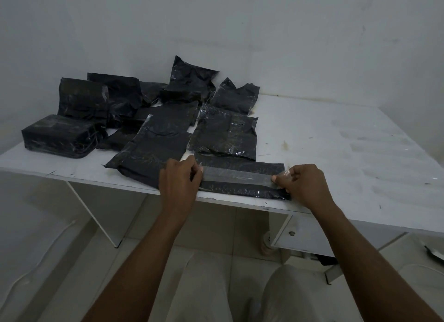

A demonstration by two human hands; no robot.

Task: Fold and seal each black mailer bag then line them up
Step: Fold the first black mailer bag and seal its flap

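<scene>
A black mailer bag (240,189) lies folded at the front edge of the white table (336,141). A pale grey adhesive strip (237,176) runs across its width. My left hand (179,180) pinches the strip's left end, fingers curled over the bag's corner. My right hand (304,184) pinches the strip's right end, where a bit of clear film shows at the fingertips. Several more black mailer bags (153,139) lie loosely behind, some overlapping. A bulkier wrapped bag (62,135) sits at the table's left edge.
The table stands in a corner of white walls (240,21). Its right half (360,153) is scuffed white board. Below the front edge are the table's white legs (93,208), a tiled floor and my knees in light trousers (240,293).
</scene>
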